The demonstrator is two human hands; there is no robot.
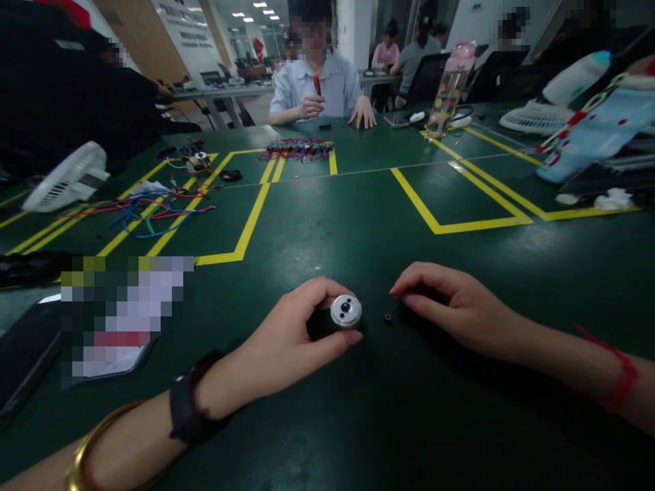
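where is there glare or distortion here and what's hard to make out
In the head view, pale glare marks the green tabletop, whose near end falls dark; in the head view, the clear bottle leans outward, likely lens distortion; in the head view, the small black part shows little detail against the dark surface, while the round metal part stands out brightly.

L/R fingers (332, 345) (432, 274) gap: blk part (387, 318) w/in

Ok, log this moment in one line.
left hand: holds round silver metal part | right hand: near small black cylindrical piece on green tabletop
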